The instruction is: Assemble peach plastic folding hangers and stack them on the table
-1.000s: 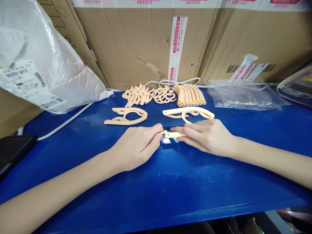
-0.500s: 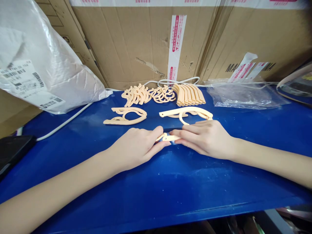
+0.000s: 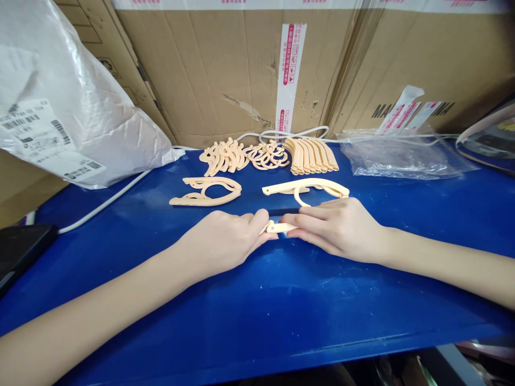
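My right hand (image 3: 336,228) pinches a cream plastic hanger arm (image 3: 280,228), whose end with a small hole points left. Against that end, my left hand (image 3: 223,241) grips a thin cream hanger piece (image 3: 264,229), mostly covered by its fingers. The two pieces meet between my fingertips, just above the table; I cannot tell whether they are joined. Just beyond the left hand lies a folded cream hanger (image 3: 203,201). Another folded hanger (image 3: 287,186) lies behind the right hand, partly hidden by it.
Farther back sit a heap of short curved pieces (image 3: 225,157), a heap of hooks (image 3: 267,157) and a row of hanger arms (image 3: 311,156). A clear plastic bag (image 3: 406,158), white cable (image 3: 108,203), white parcel (image 3: 100,118), black device (image 3: 26,249) and cardboard boxes (image 3: 225,64) surround the blue table (image 3: 257,321).
My left fingers have shifted slightly and cover more of the thin piece at the joint. My right hand keeps its grip on the hanger arm. The view has moved very slightly.
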`<state>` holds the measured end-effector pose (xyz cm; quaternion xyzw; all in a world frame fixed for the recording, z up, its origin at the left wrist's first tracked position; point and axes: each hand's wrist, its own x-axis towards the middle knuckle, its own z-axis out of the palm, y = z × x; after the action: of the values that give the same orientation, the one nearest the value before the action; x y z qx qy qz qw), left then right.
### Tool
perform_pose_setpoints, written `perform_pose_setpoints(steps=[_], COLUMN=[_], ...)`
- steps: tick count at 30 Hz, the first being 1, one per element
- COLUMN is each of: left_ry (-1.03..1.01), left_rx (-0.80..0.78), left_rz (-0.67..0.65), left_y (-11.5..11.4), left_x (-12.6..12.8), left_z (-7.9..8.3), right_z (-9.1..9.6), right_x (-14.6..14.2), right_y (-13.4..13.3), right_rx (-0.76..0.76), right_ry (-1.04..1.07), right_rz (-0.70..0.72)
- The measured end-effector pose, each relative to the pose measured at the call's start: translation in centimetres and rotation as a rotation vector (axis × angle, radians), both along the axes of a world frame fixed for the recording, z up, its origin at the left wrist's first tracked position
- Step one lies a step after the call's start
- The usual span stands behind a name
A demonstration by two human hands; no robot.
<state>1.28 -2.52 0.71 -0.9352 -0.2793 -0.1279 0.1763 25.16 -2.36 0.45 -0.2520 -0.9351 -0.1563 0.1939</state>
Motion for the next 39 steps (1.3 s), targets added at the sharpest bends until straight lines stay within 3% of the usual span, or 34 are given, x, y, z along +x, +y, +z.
perform_pose_setpoints(steps=[8, 19, 32, 39], left_ry=[0.027, 0.035, -0.004, -0.058], left_rx=[0.129, 0.433, 0.406, 0.331], left_rz=[-0.027, -0.073, -0.077, -0.055], left_y=[-0.2, -0.36, -0.58, -0.71], left_x=[0.12, 0.06, 0.35, 0.43], left_z=[0.36, 0.53, 0.81, 0.72], right_z=[0.2, 0.75, 0.69, 0.69], right_x=[-0.04, 0.06, 0.05, 0.2], right_y=[-0.17, -0.44, -0.15, -0.21], right_rx=[-0.165, -0.244, -0.357, -0.249], right_ry=[0.043, 0.084, 0.125, 0.119], right_rz=[0.001, 0.017, 0.024, 0.042])
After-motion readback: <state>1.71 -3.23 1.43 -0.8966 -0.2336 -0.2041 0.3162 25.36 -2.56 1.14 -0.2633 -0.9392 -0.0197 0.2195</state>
